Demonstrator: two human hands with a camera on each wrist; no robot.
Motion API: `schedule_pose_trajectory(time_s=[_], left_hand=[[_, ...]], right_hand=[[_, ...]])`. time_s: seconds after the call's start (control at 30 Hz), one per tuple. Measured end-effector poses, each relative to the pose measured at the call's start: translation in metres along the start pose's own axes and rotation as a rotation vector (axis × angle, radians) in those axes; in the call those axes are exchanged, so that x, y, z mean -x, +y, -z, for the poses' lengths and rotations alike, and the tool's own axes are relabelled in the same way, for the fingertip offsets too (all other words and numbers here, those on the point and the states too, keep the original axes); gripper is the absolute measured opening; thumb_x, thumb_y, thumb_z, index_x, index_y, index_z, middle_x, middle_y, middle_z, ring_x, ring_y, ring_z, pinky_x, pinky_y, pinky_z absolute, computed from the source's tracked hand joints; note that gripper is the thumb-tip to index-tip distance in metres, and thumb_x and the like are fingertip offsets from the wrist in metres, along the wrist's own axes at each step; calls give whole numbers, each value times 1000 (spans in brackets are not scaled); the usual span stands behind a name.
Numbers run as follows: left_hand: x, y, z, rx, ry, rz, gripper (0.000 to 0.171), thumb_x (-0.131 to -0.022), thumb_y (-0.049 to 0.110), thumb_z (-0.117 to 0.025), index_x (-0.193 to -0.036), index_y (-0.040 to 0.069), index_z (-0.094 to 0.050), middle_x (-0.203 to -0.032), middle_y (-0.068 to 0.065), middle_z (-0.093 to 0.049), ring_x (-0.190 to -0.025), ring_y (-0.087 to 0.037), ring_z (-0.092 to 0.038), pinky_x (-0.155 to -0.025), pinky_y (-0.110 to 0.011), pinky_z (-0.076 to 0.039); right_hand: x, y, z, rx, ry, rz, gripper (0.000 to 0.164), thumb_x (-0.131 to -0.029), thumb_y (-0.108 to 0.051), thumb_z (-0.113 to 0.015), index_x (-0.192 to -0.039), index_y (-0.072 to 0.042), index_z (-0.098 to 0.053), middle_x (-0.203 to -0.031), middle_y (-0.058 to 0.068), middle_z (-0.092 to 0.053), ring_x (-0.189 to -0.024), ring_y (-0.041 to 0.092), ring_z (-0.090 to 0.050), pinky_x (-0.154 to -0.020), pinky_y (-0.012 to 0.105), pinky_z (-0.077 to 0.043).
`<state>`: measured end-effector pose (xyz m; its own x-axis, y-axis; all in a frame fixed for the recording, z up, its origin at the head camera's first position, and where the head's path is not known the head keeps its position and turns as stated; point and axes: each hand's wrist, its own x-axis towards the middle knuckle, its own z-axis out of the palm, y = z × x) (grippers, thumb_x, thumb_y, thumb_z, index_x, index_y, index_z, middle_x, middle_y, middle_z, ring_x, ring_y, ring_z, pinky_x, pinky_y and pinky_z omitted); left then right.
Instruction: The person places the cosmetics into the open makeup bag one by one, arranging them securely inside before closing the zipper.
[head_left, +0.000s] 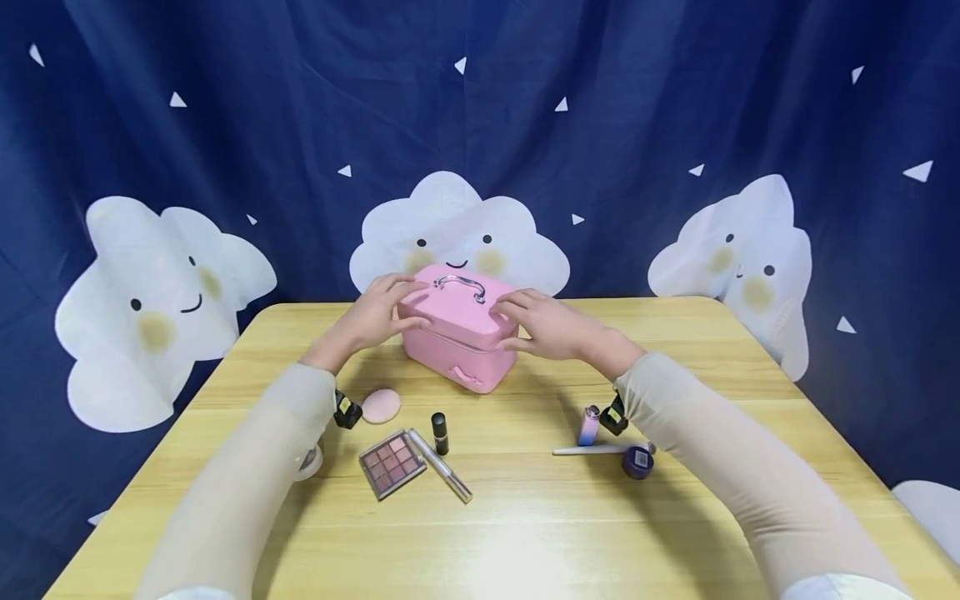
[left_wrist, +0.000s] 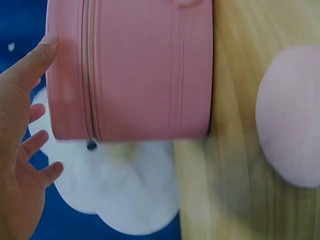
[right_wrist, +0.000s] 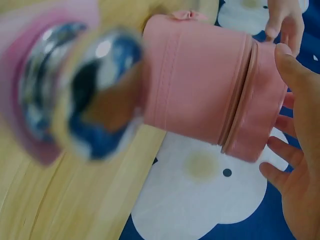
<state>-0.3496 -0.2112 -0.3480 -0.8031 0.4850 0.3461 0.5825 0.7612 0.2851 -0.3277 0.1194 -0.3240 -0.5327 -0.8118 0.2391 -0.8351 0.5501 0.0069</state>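
A pink makeup case (head_left: 461, 333) with a silver handle (head_left: 461, 286) on its lid stands on the table, turned at an angle, lid down. My left hand (head_left: 377, 313) is at the lid's left end, thumb toward the front and fingers over the top edge. On the opposite end, my right hand (head_left: 553, 325) has its thumb and fingertips at the lid's edge. In the left wrist view, the left fingers (left_wrist: 36, 145) are spread beside the lid. The right fingers (right_wrist: 285, 150) are loosely bent along the lid's side, with the zipper seam (right_wrist: 240, 95) just below.
On the wooden table (head_left: 510, 517), a round pink puff (head_left: 381, 406), an eyeshadow palette (head_left: 392, 464), a slim tube (head_left: 440, 467) and a small black tube (head_left: 440, 433) lie left of centre. A pink-blue bottle (head_left: 588, 427), brush (head_left: 592, 450) and dark jar (head_left: 637, 462) are near my right forearm.
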Motion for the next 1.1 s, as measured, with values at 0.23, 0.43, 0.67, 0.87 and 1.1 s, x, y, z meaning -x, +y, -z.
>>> schedule_pose_trajectory(time_s=[0.23, 0.43, 0.67, 0.87, 1.1], left_hand=[[-5, -20, -5, 122, -19, 86, 74, -82, 43, -77, -144, 15, -49, -153, -12, -35, -139, -34, -33, -110, -52, -32], [-3, -19, -12, 211, -2, 93, 71, -83, 34, -78, -144, 12, -49, -154, -13, -32, -139, -33, -33, -106, -47, -40], [6, -11, -12, 180, 19, 24, 66, -82, 23, -79, -141, 9, -52, -151, -14, -35, -128, -35, -47, -99, -46, -47], [13, -3, -12, 71, 17, -5, 62, -85, 26, -77, -141, 14, -53, -148, -9, -39, -111, -31, -59, -98, -48, -46], [17, 6, -12, 26, 33, -82, 60, -83, 27, -79, -137, 14, -57, -141, -8, -46, -113, -29, -56, -98, -47, -45]], right_hand=[[-10, -8, -5, 67, 18, 8, 57, -94, -49, -60, -133, -7, -54, -134, 11, -54, -128, 32, -45, -112, 45, -31], [-14, -11, -7, 89, 21, -20, 62, -93, -54, -59, -130, -5, -53, -131, 12, -54, -126, 33, -47, -110, 46, -34], [-9, -10, -4, 74, 30, -25, 62, -92, -50, -63, -130, -2, -51, -130, 15, -52, -123, 34, -48, -110, 45, -34], [0, -5, -4, 42, 46, -18, 61, -91, -46, -67, -131, -2, -51, -132, 15, -51, -125, 33, -46, -110, 43, -35], [11, 1, -1, 0, 54, -6, 59, -90, -38, -70, -132, -2, -51, -133, 15, -50, -127, 33, -44, -110, 44, -34]])
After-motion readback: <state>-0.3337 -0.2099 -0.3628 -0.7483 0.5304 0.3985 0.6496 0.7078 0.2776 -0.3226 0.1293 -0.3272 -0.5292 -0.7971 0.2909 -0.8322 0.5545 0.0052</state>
